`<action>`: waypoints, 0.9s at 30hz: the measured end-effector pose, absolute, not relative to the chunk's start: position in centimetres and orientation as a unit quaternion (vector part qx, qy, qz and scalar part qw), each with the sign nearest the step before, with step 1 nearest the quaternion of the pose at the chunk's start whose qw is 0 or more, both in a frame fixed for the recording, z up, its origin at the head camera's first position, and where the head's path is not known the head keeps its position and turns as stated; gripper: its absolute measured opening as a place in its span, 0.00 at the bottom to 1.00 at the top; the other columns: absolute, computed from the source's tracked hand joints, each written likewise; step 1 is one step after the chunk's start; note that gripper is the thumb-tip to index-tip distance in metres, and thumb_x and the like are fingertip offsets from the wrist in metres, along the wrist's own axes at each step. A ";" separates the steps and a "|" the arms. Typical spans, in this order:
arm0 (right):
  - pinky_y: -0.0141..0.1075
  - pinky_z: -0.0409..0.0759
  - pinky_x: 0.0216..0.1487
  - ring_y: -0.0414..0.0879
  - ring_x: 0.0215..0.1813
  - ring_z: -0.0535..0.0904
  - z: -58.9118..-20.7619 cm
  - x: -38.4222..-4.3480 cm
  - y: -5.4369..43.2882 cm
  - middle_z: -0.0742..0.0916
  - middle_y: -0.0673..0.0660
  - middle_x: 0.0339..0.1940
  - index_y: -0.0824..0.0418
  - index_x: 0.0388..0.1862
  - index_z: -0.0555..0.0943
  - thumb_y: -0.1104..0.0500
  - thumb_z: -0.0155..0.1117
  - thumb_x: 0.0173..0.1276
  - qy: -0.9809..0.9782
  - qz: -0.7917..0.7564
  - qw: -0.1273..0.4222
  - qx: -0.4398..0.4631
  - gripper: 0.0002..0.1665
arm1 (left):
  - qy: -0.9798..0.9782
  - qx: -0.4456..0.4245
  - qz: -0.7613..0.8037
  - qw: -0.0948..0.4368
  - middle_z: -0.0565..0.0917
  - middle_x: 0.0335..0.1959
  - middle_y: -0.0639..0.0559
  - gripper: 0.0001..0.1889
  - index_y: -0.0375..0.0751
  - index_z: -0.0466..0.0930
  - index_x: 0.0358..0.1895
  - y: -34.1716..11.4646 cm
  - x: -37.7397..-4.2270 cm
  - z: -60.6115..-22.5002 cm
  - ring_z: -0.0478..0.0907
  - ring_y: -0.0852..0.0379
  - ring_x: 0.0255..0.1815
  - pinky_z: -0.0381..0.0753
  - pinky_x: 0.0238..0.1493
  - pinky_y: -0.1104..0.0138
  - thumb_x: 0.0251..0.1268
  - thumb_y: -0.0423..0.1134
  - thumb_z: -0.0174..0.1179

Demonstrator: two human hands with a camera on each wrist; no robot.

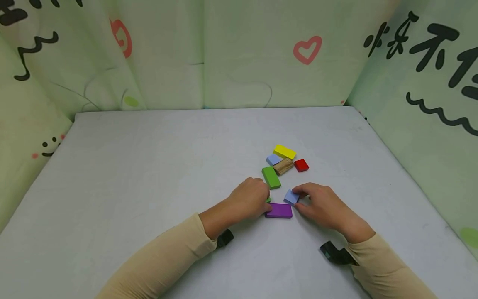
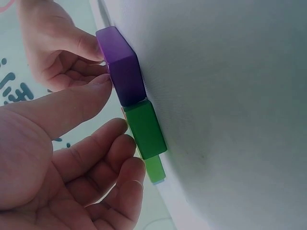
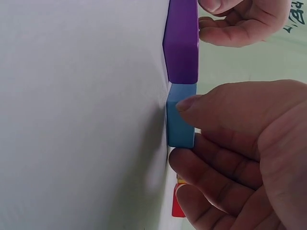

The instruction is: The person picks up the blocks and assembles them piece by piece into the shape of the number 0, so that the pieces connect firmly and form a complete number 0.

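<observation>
While the right hand [image 1: 319, 207] pinches a blue block [image 1: 291, 197] between thumb and fingers, perhaps for fine control near the far right corner of the purple block [image 1: 281, 211], the left hand [image 1: 249, 198] puts its thumb to that block's other end, seemingly steadying it; whether its curled fingers squeeze the green block [image 2: 145, 129] beside them, I cannot tell. Beyond both hands, yellow [image 1: 284, 152] and red [image 1: 301, 165] blocks lie on the white desk [image 1: 149, 166], before pale green printed curtains [image 1: 239, 54].
</observation>
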State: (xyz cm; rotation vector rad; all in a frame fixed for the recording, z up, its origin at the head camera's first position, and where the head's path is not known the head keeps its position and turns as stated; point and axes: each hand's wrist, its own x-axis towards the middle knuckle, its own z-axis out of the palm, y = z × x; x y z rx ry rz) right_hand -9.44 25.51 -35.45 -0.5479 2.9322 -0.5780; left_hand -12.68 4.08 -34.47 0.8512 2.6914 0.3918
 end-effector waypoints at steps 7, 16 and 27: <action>0.53 0.80 0.53 0.54 0.50 0.82 -35.5 -9.3 25.5 0.86 0.58 0.46 0.69 0.55 0.81 0.65 0.71 0.64 0.963 -0.192 0.048 -0.185 0.21 | 0.934 0.296 0.136 0.144 0.78 0.27 0.55 0.12 0.40 0.89 0.39 4.1 -12.6 -34.5 0.72 0.60 0.31 0.73 0.33 0.71 0.63 0.46 0.71; 0.53 0.81 0.51 0.54 0.50 0.81 -35.6 -8.9 25.6 0.85 0.60 0.48 0.70 0.57 0.79 0.63 0.71 0.63 0.962 -0.186 0.029 -0.197 0.24 | 0.933 0.299 0.139 0.144 0.77 0.26 0.56 0.12 0.41 0.89 0.39 4.0 -12.5 -34.3 0.72 0.59 0.30 0.72 0.32 0.70 0.63 0.47 0.71; 0.54 0.78 0.57 0.54 0.55 0.79 -35.7 -8.9 25.7 0.83 0.61 0.56 0.69 0.62 0.77 0.49 0.80 0.55 0.953 -0.215 0.058 -0.203 0.41 | 0.935 0.296 0.128 0.147 0.78 0.28 0.55 0.13 0.41 0.88 0.40 4.1 -12.6 -34.3 0.72 0.59 0.32 0.73 0.35 0.70 0.63 0.48 0.71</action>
